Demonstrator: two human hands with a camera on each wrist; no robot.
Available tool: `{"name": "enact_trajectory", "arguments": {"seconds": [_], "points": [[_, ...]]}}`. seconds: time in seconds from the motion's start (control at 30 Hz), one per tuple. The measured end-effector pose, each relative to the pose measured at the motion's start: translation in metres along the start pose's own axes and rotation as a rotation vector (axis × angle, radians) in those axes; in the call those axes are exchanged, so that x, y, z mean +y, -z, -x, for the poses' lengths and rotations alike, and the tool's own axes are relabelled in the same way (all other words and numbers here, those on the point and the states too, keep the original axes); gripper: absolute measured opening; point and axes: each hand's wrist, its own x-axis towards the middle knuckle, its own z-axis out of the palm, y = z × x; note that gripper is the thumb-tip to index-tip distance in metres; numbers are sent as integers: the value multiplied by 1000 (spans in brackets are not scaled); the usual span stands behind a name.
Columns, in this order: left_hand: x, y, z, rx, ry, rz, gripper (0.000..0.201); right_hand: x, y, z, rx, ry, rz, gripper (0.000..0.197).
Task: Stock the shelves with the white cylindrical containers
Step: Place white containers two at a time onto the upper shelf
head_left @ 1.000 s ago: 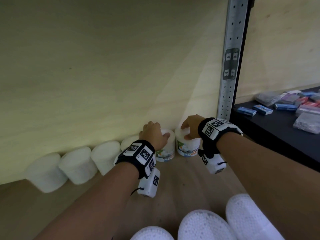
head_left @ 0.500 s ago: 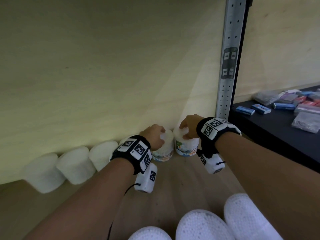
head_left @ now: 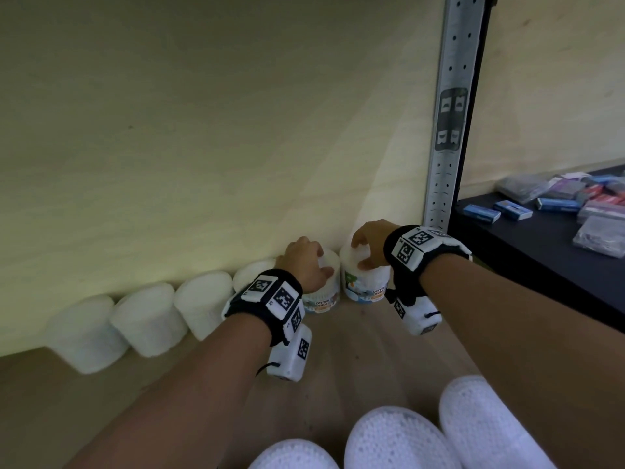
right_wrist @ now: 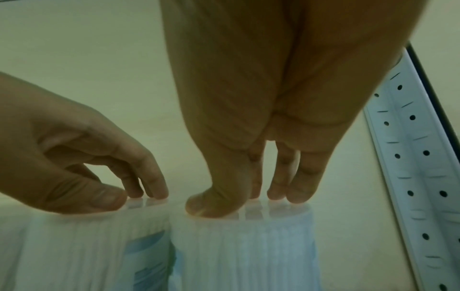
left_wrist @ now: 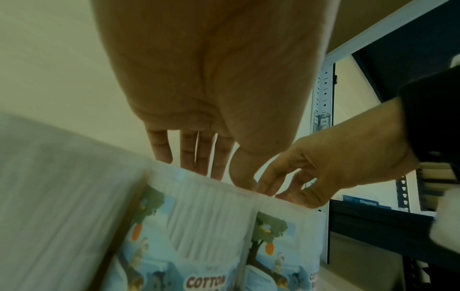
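Note:
Two white cylindrical cotton-bud containers stand side by side against the shelf's back panel. My left hand (head_left: 311, 263) grips the left container (head_left: 322, 296) from above, fingers over the lid's far rim and thumb on the near rim; the left wrist view shows this hand (left_wrist: 219, 173) and container (left_wrist: 199, 216) too. My right hand (head_left: 363, 253) grips the right container (head_left: 367, 286) the same way, fingertips and thumb on the lid's edge. The right wrist view shows that hand (right_wrist: 248, 198) on its container (right_wrist: 244, 246).
Several more white containers (head_left: 148, 320) line the back panel to the left. Three others (head_left: 395, 438) stand at the shelf's front edge under my arms. A perforated metal upright (head_left: 446, 130) bounds the bay on the right; beyond it, a dark shelf (head_left: 527, 245) holds small boxes and packets.
Both hands stay on the two lids. My left hand has drawn back slightly toward me, so more of its lid shows. The containers have not visibly moved.

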Motion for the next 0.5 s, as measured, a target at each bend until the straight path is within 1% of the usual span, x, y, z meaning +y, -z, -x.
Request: {"name": "enact_trajectory", "arguments": {"seconds": [0.2, 0.37, 0.5], "points": [[-2, 0, -1, 1, -11, 10, 51, 4, -10, -4, 24, 3, 43, 53], [-1, 1, 0, 3, -14, 11, 50, 3, -15, -9, 29, -16, 143, 64], [2, 3, 1, 2, -15, -3, 48, 1, -16, -14, 12, -70, 187, 71]]}}
